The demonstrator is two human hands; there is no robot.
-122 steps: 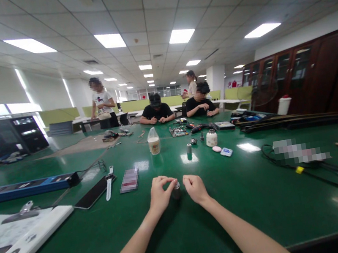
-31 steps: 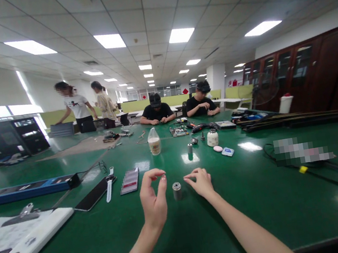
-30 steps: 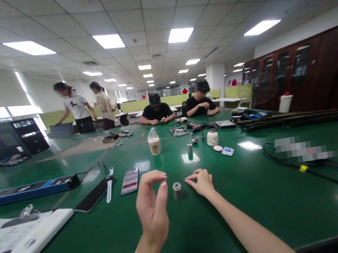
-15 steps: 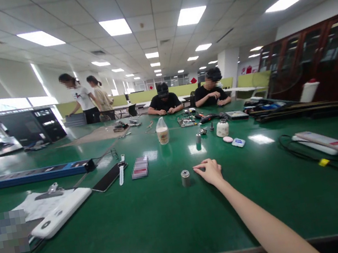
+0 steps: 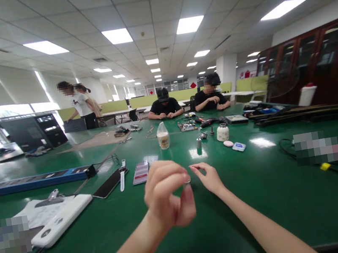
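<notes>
My left hand (image 5: 169, 197) is raised over the table, its fingers curled and thumb tip close to the index fingertip. It mostly covers a short metal cylinder (image 5: 187, 182) standing on the green table (image 5: 248, 203); a sliver of metal shows between the fingertips. Whether a small item is pinched there is hidden. Just right of the cylinder, my right hand (image 5: 209, 178) rests low with thumb and index finger brought together. Anything between those tips is too small to name. Farther off stands a second, slimmer metal cylinder (image 5: 198, 143).
A bagged cup (image 5: 163, 139), a white jar (image 5: 222, 132), a pink disc (image 5: 228, 143) and a small blue-white case (image 5: 239, 146) stand beyond. At left lie a watch (image 5: 122, 177), a dark phone (image 5: 109, 184), a clipboard (image 5: 45, 206) and a blue power strip (image 5: 33, 181). Two people sit opposite.
My left hand drew back from beside the cylinder, left the view, and has returned in front of it, nearer the camera. My right hand stays near the cylinder. The view shifted slightly.
</notes>
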